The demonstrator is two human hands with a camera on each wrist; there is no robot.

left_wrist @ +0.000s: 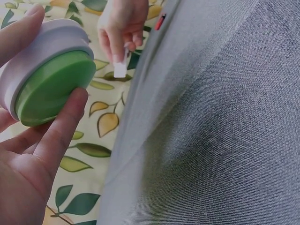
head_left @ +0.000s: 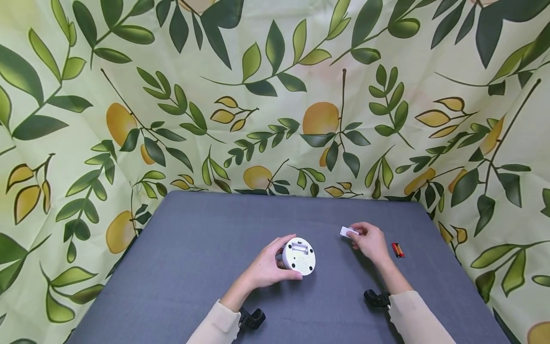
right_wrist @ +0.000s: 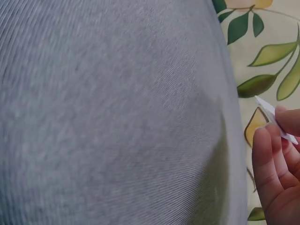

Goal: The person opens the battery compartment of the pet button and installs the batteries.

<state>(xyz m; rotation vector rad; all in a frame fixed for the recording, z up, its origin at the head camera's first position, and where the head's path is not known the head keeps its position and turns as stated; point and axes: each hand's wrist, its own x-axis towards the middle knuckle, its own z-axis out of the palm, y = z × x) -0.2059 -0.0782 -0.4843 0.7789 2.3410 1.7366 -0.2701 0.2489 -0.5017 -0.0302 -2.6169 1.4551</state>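
My left hand (head_left: 267, 265) grips a round white push-button device (head_left: 304, 264) by its rim, thumb below and fingers above. Its underside faces the head camera, showing small dark feet, a patch of speaker holes and an uncovered battery compartment with no batteries seen in it. In the left wrist view its domed green top (left_wrist: 58, 86) faces the palm side, a finger against it. Off to the right, my right hand (head_left: 370, 241) pinches a small flat white battery cover (head_left: 346, 232) between thumb and fingers, above the table.
Red and black batteries (head_left: 397, 250) lie together on the grey cloth-covered table (head_left: 206, 239), just right of my right hand. A leaf-and-fruit patterned curtain (head_left: 275, 110) stands behind the table and along both sides. Black camera mounts sit on both wrists.
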